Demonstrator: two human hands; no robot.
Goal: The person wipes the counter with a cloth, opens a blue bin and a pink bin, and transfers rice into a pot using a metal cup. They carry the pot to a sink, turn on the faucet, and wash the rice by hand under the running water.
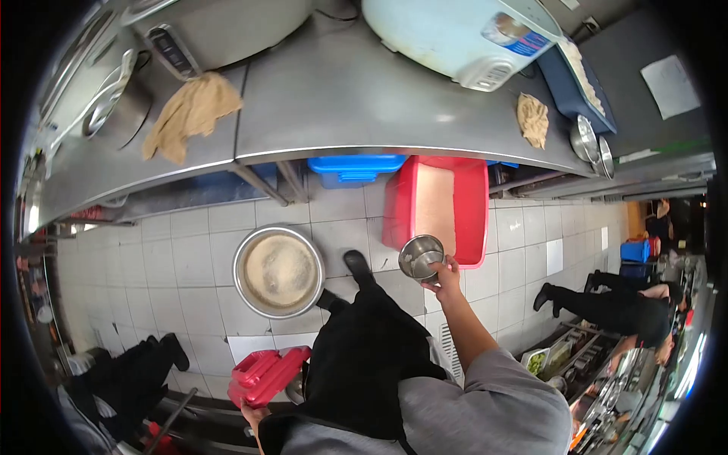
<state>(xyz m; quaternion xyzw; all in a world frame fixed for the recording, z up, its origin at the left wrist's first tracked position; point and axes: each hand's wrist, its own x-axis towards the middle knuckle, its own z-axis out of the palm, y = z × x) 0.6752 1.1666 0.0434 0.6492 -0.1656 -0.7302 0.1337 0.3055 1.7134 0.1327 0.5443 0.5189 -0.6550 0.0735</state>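
Observation:
My right hand (447, 277) is closed on the rim of a small steel bowl (415, 262), held over the near end of a red plastic bin (473, 227). The bowl looks empty. Inside the bin lies a pale beige, grain-like mass (435, 201), heaped toward its left side. At lower left, my left hand (255, 414) grips the edge of a red plastic lid (267, 376), its fingers partly hidden. A wide steel basin (240, 274) stands on the floor between them, holding similar pale grains (279, 269).
A steel counter (326, 98) runs across the top, carrying large cookers (455, 38) and cloths (193, 110). Beneath it sits a blue container (355, 171). One co-worker (622, 311) stands at the right by a food station; another person's dark-clothed legs (136, 371) show at lower left.

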